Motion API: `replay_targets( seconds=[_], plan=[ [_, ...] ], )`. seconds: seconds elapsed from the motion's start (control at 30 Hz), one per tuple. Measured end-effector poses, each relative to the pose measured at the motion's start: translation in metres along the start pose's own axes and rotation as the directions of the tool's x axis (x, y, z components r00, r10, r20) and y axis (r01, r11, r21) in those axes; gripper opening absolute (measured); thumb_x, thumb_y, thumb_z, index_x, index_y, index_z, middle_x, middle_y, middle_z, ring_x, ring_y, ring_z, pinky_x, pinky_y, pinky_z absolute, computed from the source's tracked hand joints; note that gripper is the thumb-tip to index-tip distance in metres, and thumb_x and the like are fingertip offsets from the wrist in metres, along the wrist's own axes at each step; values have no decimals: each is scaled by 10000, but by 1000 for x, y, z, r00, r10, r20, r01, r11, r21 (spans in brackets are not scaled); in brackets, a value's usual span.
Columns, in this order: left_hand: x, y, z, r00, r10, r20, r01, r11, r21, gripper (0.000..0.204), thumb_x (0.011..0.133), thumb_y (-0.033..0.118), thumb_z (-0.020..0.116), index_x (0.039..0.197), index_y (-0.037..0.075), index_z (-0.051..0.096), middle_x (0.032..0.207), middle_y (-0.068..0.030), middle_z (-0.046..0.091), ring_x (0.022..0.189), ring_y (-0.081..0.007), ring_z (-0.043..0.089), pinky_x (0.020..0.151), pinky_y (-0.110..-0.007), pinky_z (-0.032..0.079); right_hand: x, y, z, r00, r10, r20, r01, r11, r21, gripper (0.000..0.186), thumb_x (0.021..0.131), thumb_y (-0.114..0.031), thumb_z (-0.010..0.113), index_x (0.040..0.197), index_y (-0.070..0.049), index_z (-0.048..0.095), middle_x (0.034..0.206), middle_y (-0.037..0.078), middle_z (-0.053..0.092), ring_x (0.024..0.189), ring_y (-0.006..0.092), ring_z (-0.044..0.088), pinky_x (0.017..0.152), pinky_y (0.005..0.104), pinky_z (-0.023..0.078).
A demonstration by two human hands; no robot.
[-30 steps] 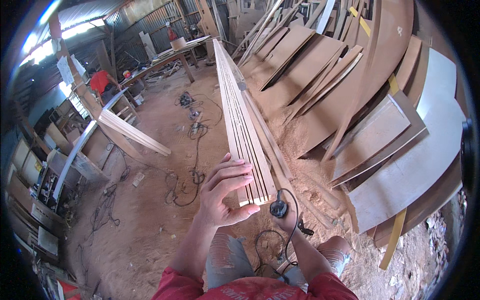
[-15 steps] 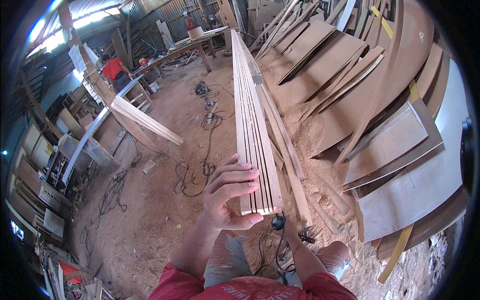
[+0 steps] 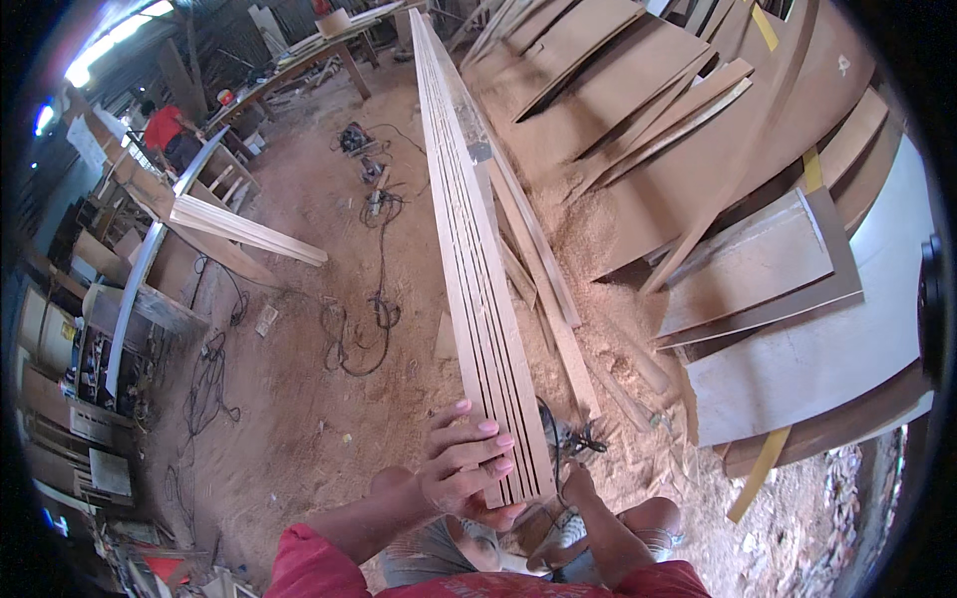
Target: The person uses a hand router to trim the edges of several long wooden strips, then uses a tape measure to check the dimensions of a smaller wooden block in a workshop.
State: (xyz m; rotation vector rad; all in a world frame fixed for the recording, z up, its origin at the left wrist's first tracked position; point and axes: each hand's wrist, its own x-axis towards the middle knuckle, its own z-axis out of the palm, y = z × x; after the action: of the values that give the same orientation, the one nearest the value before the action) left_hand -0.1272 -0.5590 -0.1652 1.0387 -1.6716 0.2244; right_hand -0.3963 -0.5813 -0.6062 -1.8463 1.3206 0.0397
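A long stack of several pale wooden strips (image 3: 477, 289) runs from just in front of me toward the far work table, with dark gaps between the strips. My left hand (image 3: 469, 463) is closed around the left side of its near end, fingers on top and thumb at the end face. My right hand (image 3: 578, 486) is low, just right of the stack's near end. It is close to a dark corded tool (image 3: 578, 437) on the sawdust; its fingers are too unclear to show whether it grips anything.
Wooden boards (image 3: 538, 284) lie along the stack's right side. Brown and white panels (image 3: 763, 264) lean at the right. Black cords (image 3: 384, 309) and another power tool (image 3: 354, 139) lie on the dusty floor. A person in red (image 3: 167, 130) stands far left near a work table (image 3: 329, 45).
The near end of the strips is lower and closer to me, with my left hand still around it. My right hand has drawn back slightly from the dark tool. My view has shifted.
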Motion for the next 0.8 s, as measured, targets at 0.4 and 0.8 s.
replay_targets(
  seconds=[0.4, 0.8],
  plan=[
    [61, 55, -43, 863, -346, 369, 321, 938, 129, 373, 861, 258, 768, 1126, 14, 669, 1275, -164, 688, 1298, -360, 606, 1121, -503, 484, -212, -113, -178, 979, 195, -53, -187, 973, 133, 472, 870, -416, 763, 1210, -92, 722, 1160, 214, 736, 1122, 382, 695, 965, 448, 553],
    [106, 53, -82, 593, -308, 744, 338, 934, 117, 498, 904, 243, 666, 1345, 14, 633, 1498, -195, 549, 1454, -362, 450, 1192, -490, 384, -494, -184, -187, 574, 716, -397, -369, 659, 655, 355, 936, -279, 745, 1161, -6, 717, 982, 147, 765, 856, 234, 718, 773, 354, 552]
  ],
)
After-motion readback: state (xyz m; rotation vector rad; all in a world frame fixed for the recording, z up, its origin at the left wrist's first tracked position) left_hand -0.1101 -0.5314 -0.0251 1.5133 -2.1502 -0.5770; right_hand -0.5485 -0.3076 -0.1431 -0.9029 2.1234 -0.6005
